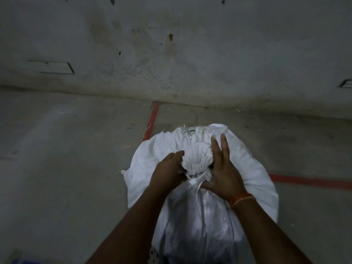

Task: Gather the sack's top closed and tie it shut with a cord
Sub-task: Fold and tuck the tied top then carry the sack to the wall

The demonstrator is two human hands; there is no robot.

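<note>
A full white woven sack stands on the concrete floor in front of me. Its top is bunched into a gathered neck at the middle. A thin white cord runs around the base of that neck, with a short end sticking out toward me. My left hand is curled around the left side of the neck, fingers tucked in at the cord. My right hand presses against the right side, two fingers stretched out over the sack, thumb down at the cord. An orange thread band sits on my right wrist.
A grey stained concrete wall rises just beyond the sack. Red painted lines cross the concrete floor behind and to the right of the sack. Something blue shows at the bottom left corner.
</note>
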